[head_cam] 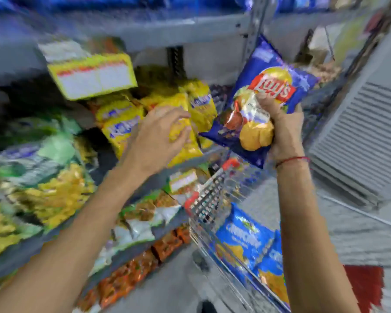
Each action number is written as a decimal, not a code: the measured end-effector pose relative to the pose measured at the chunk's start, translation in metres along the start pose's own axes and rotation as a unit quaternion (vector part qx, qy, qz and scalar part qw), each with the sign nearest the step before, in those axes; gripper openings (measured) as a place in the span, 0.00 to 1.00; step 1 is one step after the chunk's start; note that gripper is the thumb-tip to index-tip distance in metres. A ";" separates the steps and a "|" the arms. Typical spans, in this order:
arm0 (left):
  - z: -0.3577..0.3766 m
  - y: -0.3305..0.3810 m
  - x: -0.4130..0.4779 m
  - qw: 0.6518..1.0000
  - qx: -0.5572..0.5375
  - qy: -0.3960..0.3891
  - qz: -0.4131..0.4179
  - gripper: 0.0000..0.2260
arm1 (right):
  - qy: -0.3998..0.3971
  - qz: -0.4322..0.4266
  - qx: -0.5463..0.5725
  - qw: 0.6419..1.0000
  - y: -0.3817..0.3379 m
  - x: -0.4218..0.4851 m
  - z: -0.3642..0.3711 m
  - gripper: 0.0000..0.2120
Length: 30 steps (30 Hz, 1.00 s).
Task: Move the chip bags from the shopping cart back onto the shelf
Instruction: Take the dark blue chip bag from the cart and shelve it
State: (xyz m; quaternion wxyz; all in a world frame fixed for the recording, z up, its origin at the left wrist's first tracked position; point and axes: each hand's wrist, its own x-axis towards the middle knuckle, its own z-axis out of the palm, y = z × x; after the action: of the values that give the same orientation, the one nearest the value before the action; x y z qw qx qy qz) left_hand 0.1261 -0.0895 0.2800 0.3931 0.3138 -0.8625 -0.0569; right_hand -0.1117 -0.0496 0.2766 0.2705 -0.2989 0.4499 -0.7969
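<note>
My right hand (280, 123) grips a blue Lay's chip bag (264, 86), held upside down in the air in front of the right end of the grey shelf (190, 161). My left hand (160, 134) reaches onto that shelf and closes its fingers around a yellow chip bag (181, 136) among other yellow bags (120, 125). Below, the wire shopping cart (210, 195) holds two light blue chip bags (242, 240). The picture is blurred.
Green and yellow snack bags (43, 177) fill the shelf at the left. Orange packets (131, 274) lie on a lower shelf. A yellow price tag (93, 77) hangs from the upper shelf edge. A grey louvred panel (366, 136) stands at the right.
</note>
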 end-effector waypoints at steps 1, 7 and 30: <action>-0.031 -0.002 0.006 0.999 0.024 0.033 -0.001 0.13 | -0.030 -0.018 0.018 0.999 -0.015 0.000 0.028 0.36; -0.183 -0.027 -0.005 0.967 0.178 0.179 -0.048 0.13 | -0.219 -0.070 0.103 0.968 -0.078 -0.026 0.186 0.24; -0.325 -0.092 -0.149 0.841 0.426 0.129 -0.308 0.33 | -0.495 -0.050 0.002 0.867 -0.036 -0.224 0.538 0.32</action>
State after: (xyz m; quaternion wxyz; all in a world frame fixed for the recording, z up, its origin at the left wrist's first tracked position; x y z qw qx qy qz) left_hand 0.4769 -0.0273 0.3752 0.2904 0.7042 -0.6024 0.2386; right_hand 0.4212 -0.1754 0.4799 0.4179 -0.6761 0.2397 -0.5575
